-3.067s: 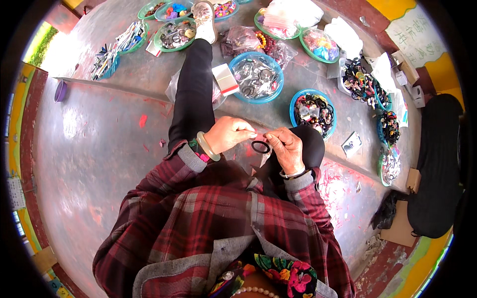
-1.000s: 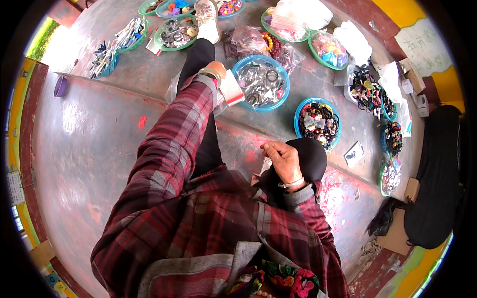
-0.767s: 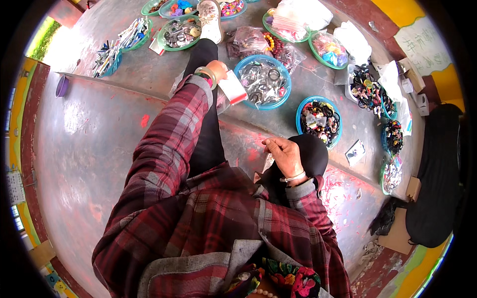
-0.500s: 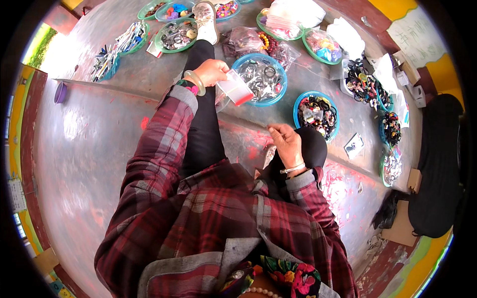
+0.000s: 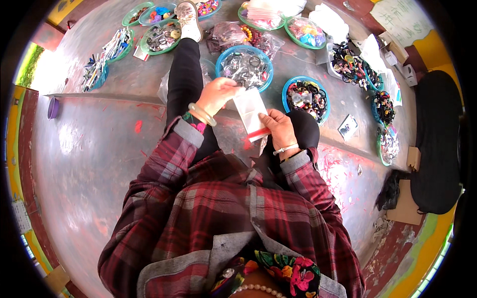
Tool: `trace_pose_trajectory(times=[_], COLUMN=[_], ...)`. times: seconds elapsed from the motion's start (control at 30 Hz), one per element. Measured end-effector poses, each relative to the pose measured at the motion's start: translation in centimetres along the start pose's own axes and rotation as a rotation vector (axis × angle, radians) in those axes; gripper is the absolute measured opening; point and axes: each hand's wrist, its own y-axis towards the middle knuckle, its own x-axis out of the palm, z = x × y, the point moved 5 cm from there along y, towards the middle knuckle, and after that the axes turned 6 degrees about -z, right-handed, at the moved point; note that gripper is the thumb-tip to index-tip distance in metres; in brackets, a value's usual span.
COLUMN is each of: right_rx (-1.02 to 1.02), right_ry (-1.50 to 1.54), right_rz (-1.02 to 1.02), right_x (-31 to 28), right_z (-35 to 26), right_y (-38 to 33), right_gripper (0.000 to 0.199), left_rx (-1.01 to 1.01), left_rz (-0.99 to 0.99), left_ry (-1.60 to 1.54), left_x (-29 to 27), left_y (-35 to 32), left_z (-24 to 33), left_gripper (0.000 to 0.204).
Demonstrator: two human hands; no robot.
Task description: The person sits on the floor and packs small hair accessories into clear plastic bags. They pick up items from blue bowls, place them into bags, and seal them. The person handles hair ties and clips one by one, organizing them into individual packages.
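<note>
Left hand [image 5: 218, 94] is back from the blue bowl [image 5: 226, 55], now bringing the small clear zip bag [image 5: 252, 113] over the lap; both hands' fingers are pinching it, right hand [image 5: 279, 128] at its red strip. Opening the seal looks next.

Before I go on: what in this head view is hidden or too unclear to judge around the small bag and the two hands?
- Small clear bag, head view: any contents too small and see-through to tell.
- Right hand: its fingers curl behind the bag's red strip; whatever they pinch is hidden.
- Left hand: covers the bag's top edge, so the grip there is unseen.
- Blue bowl: items inside are a tangled blur.
</note>
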Motion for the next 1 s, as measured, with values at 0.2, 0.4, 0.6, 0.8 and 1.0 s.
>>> trace_pose_trajectory(times=[0.2,0.4,0.6,0.8,1.0], right_rx=[-0.051,-0.042,-0.137,-0.297,-0.233], right_ry=[0.294,0.120,-0.051,-0.081,-0.174], right_rz=[0.062,0.070,0.177,0.200,0.261], right_x=[0.5,0.5,-0.1,0.0,-0.3], right_z=[1.0,1.9,1.1,0.2,0.1], right_y=[0.3,0.4,0.1,0.0,-0.3], right_gripper=[0.013,0.014,0.015,0.012,0.014], left_rx=[-0.010,-0.071,-0.003,-0.020,-0.046], left_rz=[-0.298,-0.243,-0.141,-0.246,-0.310], left_ry=[-0.840,-1.017,-0.934,-0.791,-0.770], left_x=[6.0,7.8,6.7,7.1,8.2], left_y=[-2.9,-2.8,-2.5,-3.7,-4.3], left_z=[-3.7,-5.6,-6.0,-5.2,-5.4], left_gripper=[0.034,0.020,0.021,0.025,0.027])
